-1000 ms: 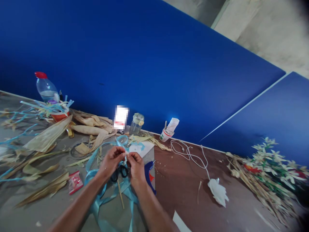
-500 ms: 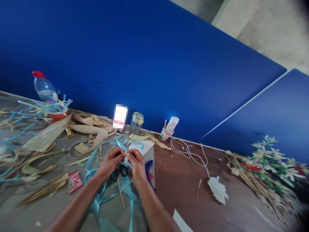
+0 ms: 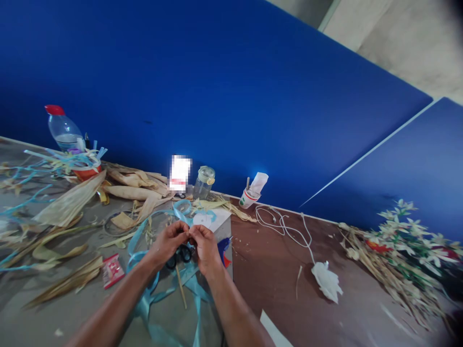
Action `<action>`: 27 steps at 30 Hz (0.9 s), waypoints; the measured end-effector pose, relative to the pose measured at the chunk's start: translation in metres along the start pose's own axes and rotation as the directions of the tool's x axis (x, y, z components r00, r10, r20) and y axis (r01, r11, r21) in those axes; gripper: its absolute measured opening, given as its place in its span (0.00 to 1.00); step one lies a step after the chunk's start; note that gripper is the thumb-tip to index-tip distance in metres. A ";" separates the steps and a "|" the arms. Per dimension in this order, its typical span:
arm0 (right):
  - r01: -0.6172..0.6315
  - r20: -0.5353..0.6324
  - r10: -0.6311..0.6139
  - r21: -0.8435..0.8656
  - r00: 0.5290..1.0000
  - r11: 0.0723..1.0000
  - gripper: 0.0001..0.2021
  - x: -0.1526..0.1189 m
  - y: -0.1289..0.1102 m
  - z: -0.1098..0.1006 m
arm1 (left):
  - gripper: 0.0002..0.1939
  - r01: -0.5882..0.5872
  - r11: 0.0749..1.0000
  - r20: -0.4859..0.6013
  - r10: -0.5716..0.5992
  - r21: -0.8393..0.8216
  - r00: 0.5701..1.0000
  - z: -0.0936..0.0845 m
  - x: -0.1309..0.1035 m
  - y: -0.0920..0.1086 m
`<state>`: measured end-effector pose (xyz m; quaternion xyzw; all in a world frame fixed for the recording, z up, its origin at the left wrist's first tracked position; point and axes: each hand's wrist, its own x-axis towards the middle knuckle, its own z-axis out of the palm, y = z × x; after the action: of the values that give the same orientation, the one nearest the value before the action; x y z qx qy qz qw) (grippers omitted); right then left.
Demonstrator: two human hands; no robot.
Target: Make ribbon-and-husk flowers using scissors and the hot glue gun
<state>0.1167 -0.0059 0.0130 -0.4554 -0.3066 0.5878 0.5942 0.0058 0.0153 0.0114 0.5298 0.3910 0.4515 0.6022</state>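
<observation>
My left hand [image 3: 170, 242] and my right hand [image 3: 203, 245] meet fingertip to fingertip over the table. Both are closed in a pinch; whatever lies between the fingers is too small and covered to make out. Black-handled scissors [image 3: 184, 253] lie just beneath them, partly hidden. A thin stick [image 3: 181, 286] rests below the scissors. Light blue ribbon [image 3: 144, 306] loops around and under my wrists. Behind the right hand is a white round piece [image 3: 201, 220] on a white sheet [image 3: 221, 219]. A blue and red object [image 3: 224, 250] shows partly beside that hand.
Dried corn husks [image 3: 68, 205] spread over the left side, with a red-wrapped packet [image 3: 113, 271]. Along the blue partition stand a water bottle [image 3: 64, 127], a glass jar [image 3: 203, 185] and a paper cup [image 3: 249, 197]. A white cable [image 3: 304, 241] and white artificial flowers [image 3: 408, 231] are at right.
My right hand's fingers have curled in closer against the left fingertips. The white round piece behind them shows more plainly now. The view has shifted slightly.
</observation>
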 end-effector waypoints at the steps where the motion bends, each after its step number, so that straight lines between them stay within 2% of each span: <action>1: -0.008 -0.001 0.008 0.010 1.000 1.000 0.09 0.000 0.001 0.000 | 0.14 -0.016 1.000 0.008 0.016 0.018 1.000 -0.001 0.000 -0.001; 8: -0.088 0.018 0.087 0.134 0.996 0.987 0.10 0.004 0.011 -0.001 | 0.05 -0.119 0.973 -0.014 0.124 0.198 0.992 -0.001 -0.001 -0.007; 14: -0.109 0.004 0.111 0.220 0.994 0.969 0.11 0.003 0.010 0.004 | 0.03 -0.203 0.922 -0.024 0.223 0.329 0.975 0.000 -0.004 -0.008; 17: -0.110 -0.022 0.119 0.251 0.993 0.962 0.11 0.006 0.009 0.002 | 0.04 -0.272 0.884 0.014 0.288 0.381 0.958 0.002 -0.005 -0.006; 19: -0.130 -0.030 0.145 0.292 0.989 0.948 0.12 0.008 0.007 -0.001 | 0.04 -0.269 0.893 0.026 0.279 0.362 0.960 0.003 -0.006 -0.006; 22: -0.149 -0.039 0.170 0.313 0.985 0.938 0.13 0.010 0.001 -0.007 | 0.06 -0.197 0.948 -0.044 0.215 0.251 0.976 0.002 -0.004 -0.008; 27: -0.075 -0.035 0.087 0.266 0.996 0.961 0.14 0.010 -0.004 -0.011 | 0.10 -0.126 0.983 -0.163 0.148 0.134 0.976 -0.004 0.002 -0.011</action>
<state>0.1295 0.0024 0.0108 -0.3979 -0.1926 0.6366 0.6320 0.0036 0.0179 -0.0002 0.5507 0.4311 0.5111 0.4997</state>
